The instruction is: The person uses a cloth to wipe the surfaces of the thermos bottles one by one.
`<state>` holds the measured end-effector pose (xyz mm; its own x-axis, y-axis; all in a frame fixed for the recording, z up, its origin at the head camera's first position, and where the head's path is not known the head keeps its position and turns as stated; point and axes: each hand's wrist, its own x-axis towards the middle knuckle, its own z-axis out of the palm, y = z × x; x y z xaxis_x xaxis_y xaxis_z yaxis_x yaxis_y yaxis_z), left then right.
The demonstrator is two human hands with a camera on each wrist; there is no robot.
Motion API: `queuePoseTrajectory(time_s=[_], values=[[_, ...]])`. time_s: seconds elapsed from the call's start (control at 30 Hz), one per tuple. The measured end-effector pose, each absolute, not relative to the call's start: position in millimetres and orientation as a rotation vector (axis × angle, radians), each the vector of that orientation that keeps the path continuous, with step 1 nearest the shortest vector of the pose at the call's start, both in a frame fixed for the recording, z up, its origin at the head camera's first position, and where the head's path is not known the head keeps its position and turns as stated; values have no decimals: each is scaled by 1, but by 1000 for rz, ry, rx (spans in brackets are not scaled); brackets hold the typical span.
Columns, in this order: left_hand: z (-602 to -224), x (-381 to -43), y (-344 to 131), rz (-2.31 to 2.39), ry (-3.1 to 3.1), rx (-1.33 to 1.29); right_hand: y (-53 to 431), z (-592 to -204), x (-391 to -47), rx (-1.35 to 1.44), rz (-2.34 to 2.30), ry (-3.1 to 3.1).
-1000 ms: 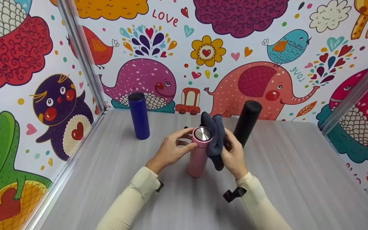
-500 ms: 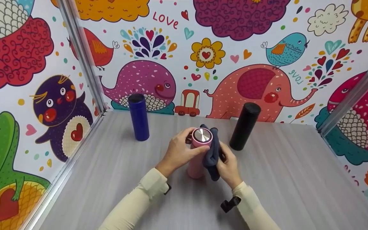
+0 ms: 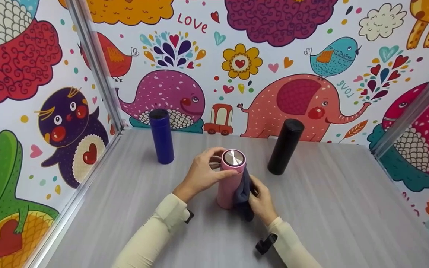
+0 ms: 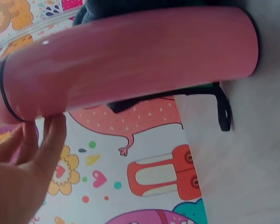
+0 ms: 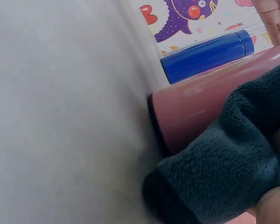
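A pink thermos flask (image 3: pixel 227 190) with a shiny metal lid top stands on the table in the head view. My left hand (image 3: pixel 201 171) grips it near the lid, thumb in front and fingers behind. In the left wrist view, fingertips (image 4: pixel 56 123) touch the flask (image 4: pixel 140 56) beside its dark ring. My right hand (image 3: pixel 262 201) holds a dark blue-grey cloth (image 3: pixel 242 193) against the flask's right side. The right wrist view shows the bunched, fuzzy cloth (image 5: pixel 224 158) pressed along the lower pink wall (image 5: pixel 191 109); most of that hand is out of frame.
A blue flask (image 3: pixel 162 139) stands upright at the back left of the grey table (image 3: pixel 330 208). The black flask (image 3: pixel 286 147) is at the back right. Patterned wall panels with metal corner posts (image 3: pixel 97 67) enclose the table. A black loop strap (image 4: pixel 222 109) hangs beside the pink flask.
My right hand has slid the cloth down the pink flask's right side, from near the lid toward the base. The left hand stays near the lid, its thumb now farther across the front.
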<state>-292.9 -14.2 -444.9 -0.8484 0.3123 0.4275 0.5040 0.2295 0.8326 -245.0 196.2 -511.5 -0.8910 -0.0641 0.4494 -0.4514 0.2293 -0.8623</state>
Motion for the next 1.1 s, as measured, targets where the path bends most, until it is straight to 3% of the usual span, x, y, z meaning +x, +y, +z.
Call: queuePoseTrajectory(time_s=[0.47,0.87,1.1], values=[[-442,-289,-23,-1720,-2373,-830,187,-450,-246,621,1600,-1971],[-440,-289,-18,-1730,-2384,-808,197,-450,-267,712,1656,-1892],[-441,-288,-23,-1878,-2345,-874,189,-426,-251,690,1677,-1909]])
